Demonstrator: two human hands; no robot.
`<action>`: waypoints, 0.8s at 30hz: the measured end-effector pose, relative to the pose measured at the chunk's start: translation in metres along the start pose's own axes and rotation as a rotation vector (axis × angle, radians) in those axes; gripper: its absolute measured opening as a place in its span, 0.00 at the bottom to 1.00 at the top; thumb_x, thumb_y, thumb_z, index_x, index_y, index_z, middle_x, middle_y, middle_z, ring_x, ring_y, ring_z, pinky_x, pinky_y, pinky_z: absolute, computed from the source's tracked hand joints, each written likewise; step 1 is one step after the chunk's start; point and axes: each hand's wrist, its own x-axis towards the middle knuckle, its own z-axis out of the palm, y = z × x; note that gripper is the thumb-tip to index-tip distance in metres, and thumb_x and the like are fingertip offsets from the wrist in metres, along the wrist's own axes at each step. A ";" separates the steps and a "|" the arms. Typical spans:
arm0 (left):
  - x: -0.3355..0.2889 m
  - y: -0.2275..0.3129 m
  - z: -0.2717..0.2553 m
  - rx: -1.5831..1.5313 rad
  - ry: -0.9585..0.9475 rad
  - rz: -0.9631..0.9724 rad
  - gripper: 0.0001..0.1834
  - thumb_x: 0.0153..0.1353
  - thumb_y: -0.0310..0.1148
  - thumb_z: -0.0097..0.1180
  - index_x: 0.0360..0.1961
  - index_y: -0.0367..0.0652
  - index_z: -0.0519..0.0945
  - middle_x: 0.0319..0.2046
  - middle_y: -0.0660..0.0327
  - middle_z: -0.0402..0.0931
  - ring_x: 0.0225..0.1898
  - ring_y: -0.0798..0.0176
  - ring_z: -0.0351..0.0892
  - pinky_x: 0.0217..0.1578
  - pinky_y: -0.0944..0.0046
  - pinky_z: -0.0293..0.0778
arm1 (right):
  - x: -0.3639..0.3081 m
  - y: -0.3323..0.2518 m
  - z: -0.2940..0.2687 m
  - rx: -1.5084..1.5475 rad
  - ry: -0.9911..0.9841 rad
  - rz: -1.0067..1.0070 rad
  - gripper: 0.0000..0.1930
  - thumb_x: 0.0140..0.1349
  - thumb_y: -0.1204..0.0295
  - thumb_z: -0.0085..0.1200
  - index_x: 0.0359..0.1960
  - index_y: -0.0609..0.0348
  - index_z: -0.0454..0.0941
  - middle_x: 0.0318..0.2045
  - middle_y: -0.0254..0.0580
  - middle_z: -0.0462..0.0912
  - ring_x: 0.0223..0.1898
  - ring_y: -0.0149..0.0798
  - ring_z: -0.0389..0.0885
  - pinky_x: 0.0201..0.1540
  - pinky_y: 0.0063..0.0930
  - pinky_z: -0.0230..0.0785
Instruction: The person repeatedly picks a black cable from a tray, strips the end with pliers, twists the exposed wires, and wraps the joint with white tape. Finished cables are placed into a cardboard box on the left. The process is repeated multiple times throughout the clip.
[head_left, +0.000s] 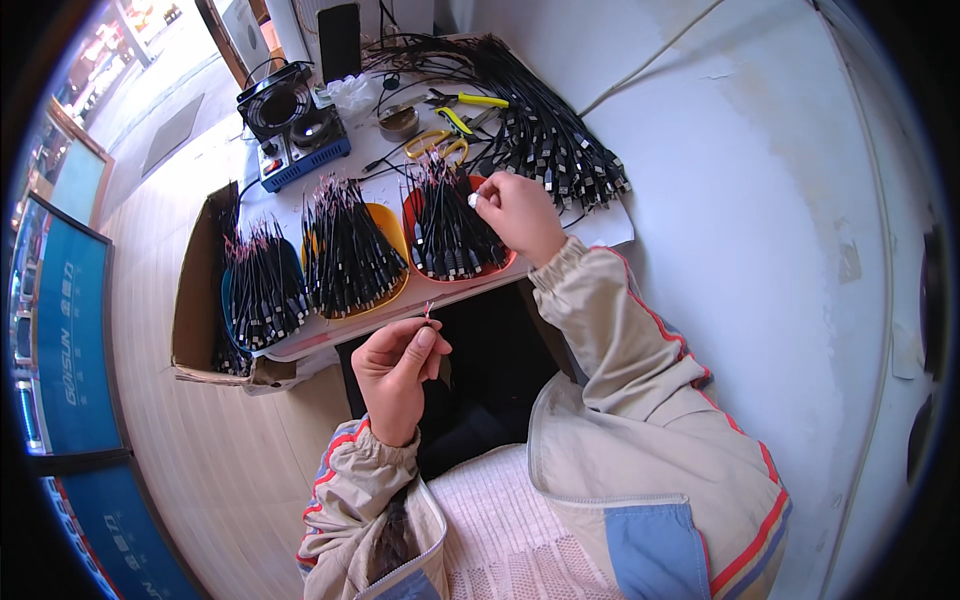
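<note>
Across the space before you stretches a white table (605,230), with a black-clothed lap area below its near edge. On its far right side lies a large heap of black cables (545,140), their plugs fanned out toward you. At the table's left end stands an open cardboard box (192,300), with more black cables showing inside it.

Along the near edge, three trays sit in a row, each loaded with short black cables whose thin reddish wire ends point away from you: a blue tray (297,264) at the left, a yellow tray (396,230) in the middle and a red tray (427,268) at the right. Behind the trays, toward the left, is a fan device (295,125) with a blue base.

Your right hand (520,215) is over the right side of the red tray, its fingers curled and the thumb close to the index finger; a small white piece shows at the fingertips, and you cannot tell from this view whether it is gripped or worn. Your left hand (400,365) is nearer your body, in front of the table edge, thumb and index finger pressed together.

Beyond the red tray lie yellow-handled pliers (480,100), yellow-handled scissors (428,142) and a small round tin (398,125). Smallest of all, the wire end (429,312) stands up from your left pinch, its thin strands splayed at the top.
</note>
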 end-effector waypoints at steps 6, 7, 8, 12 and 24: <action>-0.004 -0.001 -0.001 -0.041 0.026 -0.033 0.07 0.63 0.25 0.56 0.39 0.30 0.81 0.26 0.56 0.81 0.19 0.74 0.68 0.20 0.76 0.61 | 0.007 0.002 0.008 -0.179 0.003 -0.011 0.10 0.55 0.68 0.58 0.27 0.64 0.80 0.20 0.46 0.80 0.25 0.42 0.81 0.30 0.33 0.72; -0.004 0.000 -0.001 -0.051 0.043 -0.034 0.08 0.63 0.25 0.56 0.39 0.31 0.81 0.26 0.56 0.81 0.19 0.74 0.68 0.20 0.76 0.61 | 0.006 -0.001 0.004 -0.104 0.022 0.005 0.09 0.54 0.68 0.58 0.27 0.63 0.80 0.22 0.47 0.81 0.26 0.44 0.82 0.31 0.34 0.72; -0.003 0.000 0.000 -0.062 0.059 -0.034 0.08 0.63 0.25 0.56 0.39 0.31 0.81 0.26 0.56 0.81 0.19 0.73 0.68 0.20 0.75 0.60 | 0.003 -0.006 -0.001 -0.039 0.034 0.033 0.09 0.54 0.68 0.58 0.27 0.63 0.80 0.23 0.47 0.81 0.27 0.45 0.82 0.32 0.35 0.73; 0.000 0.006 0.010 -0.192 0.152 -0.033 0.09 0.64 0.25 0.54 0.43 0.32 0.80 0.35 0.53 0.82 0.34 0.64 0.82 0.36 0.67 0.79 | -0.028 -0.033 -0.019 0.247 0.198 -0.147 0.07 0.53 0.72 0.61 0.28 0.63 0.78 0.25 0.46 0.82 0.25 0.42 0.81 0.30 0.31 0.72; 0.001 0.010 0.035 -0.142 0.065 0.139 0.10 0.63 0.23 0.57 0.43 0.31 0.81 0.37 0.53 0.83 0.38 0.65 0.83 0.41 0.70 0.76 | -0.132 -0.086 -0.020 0.617 -0.126 0.023 0.08 0.54 0.76 0.61 0.33 0.66 0.76 0.27 0.38 0.79 0.25 0.28 0.78 0.31 0.23 0.72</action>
